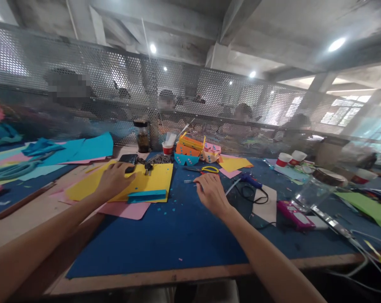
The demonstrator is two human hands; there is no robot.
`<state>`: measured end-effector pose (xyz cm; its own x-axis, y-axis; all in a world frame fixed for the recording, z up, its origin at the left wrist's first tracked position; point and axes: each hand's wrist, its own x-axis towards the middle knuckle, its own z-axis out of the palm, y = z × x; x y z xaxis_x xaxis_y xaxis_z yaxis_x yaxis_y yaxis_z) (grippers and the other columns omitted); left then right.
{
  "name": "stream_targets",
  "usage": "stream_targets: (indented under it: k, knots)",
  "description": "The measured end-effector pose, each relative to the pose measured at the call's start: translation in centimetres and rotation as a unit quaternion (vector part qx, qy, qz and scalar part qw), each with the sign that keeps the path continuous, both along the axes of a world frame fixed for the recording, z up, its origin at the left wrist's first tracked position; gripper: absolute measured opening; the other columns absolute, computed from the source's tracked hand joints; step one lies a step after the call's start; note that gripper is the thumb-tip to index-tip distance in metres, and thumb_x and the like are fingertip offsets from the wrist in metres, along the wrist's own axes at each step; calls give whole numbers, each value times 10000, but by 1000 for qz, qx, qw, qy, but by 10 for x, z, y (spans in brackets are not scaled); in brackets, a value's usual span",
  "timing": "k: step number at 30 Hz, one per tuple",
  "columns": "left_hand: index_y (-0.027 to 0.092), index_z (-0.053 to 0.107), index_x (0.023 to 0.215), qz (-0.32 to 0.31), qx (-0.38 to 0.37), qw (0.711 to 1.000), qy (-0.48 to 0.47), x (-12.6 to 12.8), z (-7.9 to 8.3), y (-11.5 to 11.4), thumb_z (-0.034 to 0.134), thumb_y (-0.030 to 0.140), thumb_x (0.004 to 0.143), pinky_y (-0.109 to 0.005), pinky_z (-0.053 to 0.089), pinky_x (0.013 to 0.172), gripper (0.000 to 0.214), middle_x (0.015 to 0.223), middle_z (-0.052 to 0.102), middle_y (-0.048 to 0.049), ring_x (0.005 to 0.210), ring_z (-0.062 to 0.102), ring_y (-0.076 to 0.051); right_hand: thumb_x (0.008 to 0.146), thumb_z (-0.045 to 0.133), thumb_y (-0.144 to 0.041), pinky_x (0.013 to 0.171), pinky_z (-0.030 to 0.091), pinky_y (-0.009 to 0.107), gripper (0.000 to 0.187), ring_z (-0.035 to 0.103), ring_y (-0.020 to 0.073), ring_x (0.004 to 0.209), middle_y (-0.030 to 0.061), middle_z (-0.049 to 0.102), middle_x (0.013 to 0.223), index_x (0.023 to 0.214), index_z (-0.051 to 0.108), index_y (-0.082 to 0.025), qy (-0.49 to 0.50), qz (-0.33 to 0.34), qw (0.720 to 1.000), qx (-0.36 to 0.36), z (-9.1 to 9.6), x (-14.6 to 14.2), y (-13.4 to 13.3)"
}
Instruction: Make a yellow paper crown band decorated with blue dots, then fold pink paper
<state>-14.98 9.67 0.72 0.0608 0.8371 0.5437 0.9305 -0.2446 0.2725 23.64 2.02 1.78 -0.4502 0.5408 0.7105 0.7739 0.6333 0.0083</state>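
Note:
My left hand (116, 180) lies on the yellow sheet (155, 174) with its fingers stretched forward, beside a small black object. Keys (148, 168) rest on the sheet near those fingertips. A folded blue paper strip (146, 196) lies along the sheet's front edge, with a pink sheet (127, 210) partly underneath. Over the blue mat my right hand (212, 193) has its fingers curled down and together. A thin, pale, see-through piece (188, 181) sticks out by its fingertips; the rest is hidden. Just behind are yellow-handled scissors (210, 169).
Decorated paper pieces (187, 151) and a paper cup (168, 148) stand at the back, near a dark-lidded jar (143, 136). Right of my right hand lie a blue glue gun (251, 181), its cord, and a magenta box (294, 215). A perforated screen (190, 97) closes the far side.

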Motion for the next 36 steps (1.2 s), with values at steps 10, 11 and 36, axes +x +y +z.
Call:
stream_targets:
  k: [10,11,36]
  knots:
    - [313,731,1266,-293,-84,950,70,52,-9,-21,764,646,806,-464,427,1178,569,1368,730,-60,1339,603,-322,1026,539,-148,972,430,416,147,648,258,1025,87,736,1045,1094,659,-199,5,4,998,-56,-2,-4,-3]
    - [317,740,1253,-306,-87,946,69,53,-11,-24,766,624,817,-459,441,1168,534,1362,734,-61,1323,618,-317,1026,543,-150,980,430,413,143,653,254,1033,84,741,1053,1095,659,-198,7,7,998,-66,-3,-5,-4]
    - [214,771,941,-267,4,964,0,57,-7,-44,494,540,1027,-398,530,882,437,986,814,-98,962,730,-283,929,787,-286,809,468,280,113,636,146,919,24,643,1080,994,734,-210,10,47,971,-235,-13,-85,44]
